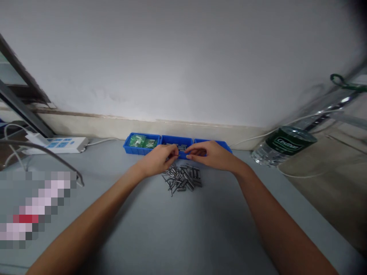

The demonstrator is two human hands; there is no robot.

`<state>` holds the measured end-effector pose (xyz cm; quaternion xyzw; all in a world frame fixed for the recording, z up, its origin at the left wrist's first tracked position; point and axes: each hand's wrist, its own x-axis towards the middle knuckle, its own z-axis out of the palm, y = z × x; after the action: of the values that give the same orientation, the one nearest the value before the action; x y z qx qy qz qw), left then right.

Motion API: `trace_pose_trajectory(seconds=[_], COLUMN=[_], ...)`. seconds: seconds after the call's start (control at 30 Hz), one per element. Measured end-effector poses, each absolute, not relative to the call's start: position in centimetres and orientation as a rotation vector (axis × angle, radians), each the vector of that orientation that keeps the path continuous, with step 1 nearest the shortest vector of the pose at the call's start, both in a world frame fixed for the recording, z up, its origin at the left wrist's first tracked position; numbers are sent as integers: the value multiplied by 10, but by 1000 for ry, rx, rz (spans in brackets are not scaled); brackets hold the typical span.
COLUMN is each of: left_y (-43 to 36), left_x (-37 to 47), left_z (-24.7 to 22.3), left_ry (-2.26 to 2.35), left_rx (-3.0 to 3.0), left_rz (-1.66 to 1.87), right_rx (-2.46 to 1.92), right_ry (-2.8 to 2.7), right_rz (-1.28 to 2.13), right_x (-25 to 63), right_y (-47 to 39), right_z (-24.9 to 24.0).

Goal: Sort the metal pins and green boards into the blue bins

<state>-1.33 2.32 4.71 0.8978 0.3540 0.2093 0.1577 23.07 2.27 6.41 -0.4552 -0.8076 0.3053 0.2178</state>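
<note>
Smooth, cylindrical grey metal pins [186, 178] lie heaped on the counter [177, 229], long axes crossing at mixed angles. Beyond, the left hand [161, 158] pinches narrow, its hold unclear; the right hand [213, 154] parts slightly by the middle blue plastic bin [183, 155].

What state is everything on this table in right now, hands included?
Left hand: fingers pinched together
Right hand: thumb and fingers parted
Left blue bin: holding green packets
Middle blue bin: holding metal pieces
Right blue bin: partly covered, contents unclear
Metal pins: loosely heaped
Power strip: plug apparently inserted
Clear plastic container: labelled, contents unclear
</note>
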Motion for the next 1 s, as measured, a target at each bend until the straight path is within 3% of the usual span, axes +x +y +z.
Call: trace_pose_trajectory(seconds=[0.3, 0.67, 0.87, 1.0], left_y=[28, 24, 31, 31], left_x=[-16, -16, -31, -36], left_z=[49, 54, 51, 45], left_ry=[886, 815, 1021, 1250], left_rx=[2035, 1987, 2416, 2561], left_rz=[1024, 929, 362, 19], right_rx=[-1076, -1012, -1178, -1575], right_ry=[-2018, -1871, -1862, -1886], right_rz=[1221, 1377, 1078, 480], right_x=[230, 218, 235, 258], right_y=[22, 18, 23, 28], right_z=[65, 64, 74, 74])
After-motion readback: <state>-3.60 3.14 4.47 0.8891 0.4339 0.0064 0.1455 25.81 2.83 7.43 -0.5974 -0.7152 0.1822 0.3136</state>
